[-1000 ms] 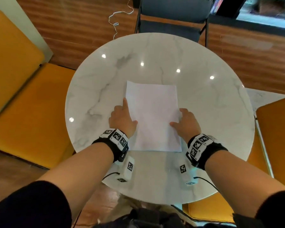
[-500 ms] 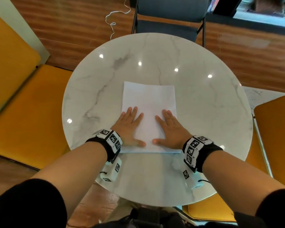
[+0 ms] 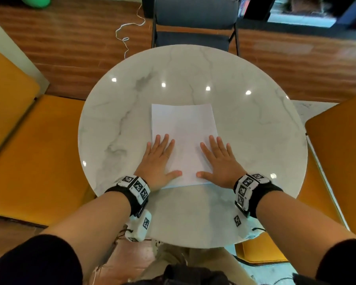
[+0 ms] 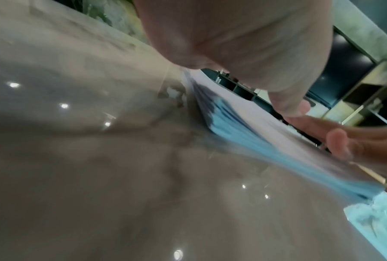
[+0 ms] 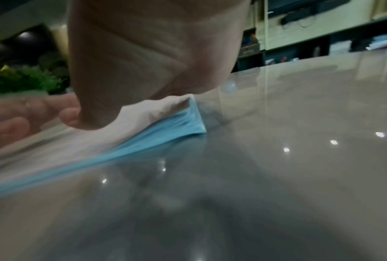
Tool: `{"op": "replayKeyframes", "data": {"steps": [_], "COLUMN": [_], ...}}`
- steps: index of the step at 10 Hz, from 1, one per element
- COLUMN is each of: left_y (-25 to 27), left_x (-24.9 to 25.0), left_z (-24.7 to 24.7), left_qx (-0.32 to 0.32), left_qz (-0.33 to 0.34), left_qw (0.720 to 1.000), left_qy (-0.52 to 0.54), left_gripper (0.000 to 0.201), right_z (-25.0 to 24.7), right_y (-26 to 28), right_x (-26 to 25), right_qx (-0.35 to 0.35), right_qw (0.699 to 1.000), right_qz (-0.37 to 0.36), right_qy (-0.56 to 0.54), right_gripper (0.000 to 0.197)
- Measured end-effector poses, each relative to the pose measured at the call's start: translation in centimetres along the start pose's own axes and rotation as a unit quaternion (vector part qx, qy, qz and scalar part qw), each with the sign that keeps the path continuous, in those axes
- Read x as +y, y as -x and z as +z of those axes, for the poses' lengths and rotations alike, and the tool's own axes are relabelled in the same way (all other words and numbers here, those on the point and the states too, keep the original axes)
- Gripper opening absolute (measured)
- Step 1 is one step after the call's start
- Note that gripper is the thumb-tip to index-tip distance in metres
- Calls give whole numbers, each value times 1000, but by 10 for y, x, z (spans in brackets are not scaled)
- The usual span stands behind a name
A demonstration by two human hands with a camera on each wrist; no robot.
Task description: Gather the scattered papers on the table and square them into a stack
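Observation:
A stack of white papers (image 3: 184, 128) lies squared in the middle of the round marble table (image 3: 255, 128). My left hand (image 3: 159, 159) lies flat on the stack's near left part, fingers straight and spread, thumb pointing inward. On the near right part my right hand (image 3: 219, 161) presses flat the same way. The left wrist view shows the stack's near edge (image 4: 244, 134) under the palm, with the right hand's fingers (image 4: 344, 141) beyond. The right wrist view shows the stack's near right corner (image 5: 183, 120) slightly lifted beside the heel of my right hand (image 5: 143, 70).
Orange cushioned seats (image 3: 39, 151) flank the table at left and at right (image 3: 341, 161). A dark chair (image 3: 195, 23) stands at the far side. A white cable (image 3: 130, 31) lies on the wooden floor beyond.
Both hands went from the stack's side edges onto its top and flattened. Since half a second ago they have spread slightly apart on the paper.

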State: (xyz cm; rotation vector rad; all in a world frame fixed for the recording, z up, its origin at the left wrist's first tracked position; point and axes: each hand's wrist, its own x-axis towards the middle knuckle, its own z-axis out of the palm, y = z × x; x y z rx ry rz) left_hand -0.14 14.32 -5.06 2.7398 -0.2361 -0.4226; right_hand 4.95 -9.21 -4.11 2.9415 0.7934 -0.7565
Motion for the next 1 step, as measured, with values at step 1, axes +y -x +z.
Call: {"op": "replayKeyframes", "data": {"steps": [1], "left_y": [38], "left_x": [-6], "left_z": [6], "left_qx": [-5], "left_qz": [-19], "left_qw": [998], "left_qy": [52], "left_gripper": [90], "right_z": [18], "right_y": [44], "right_x": [7], "right_qx": [-1], "right_qw": [996], "right_qz": [30], "right_qy": [-85], "right_gripper": [101]}}
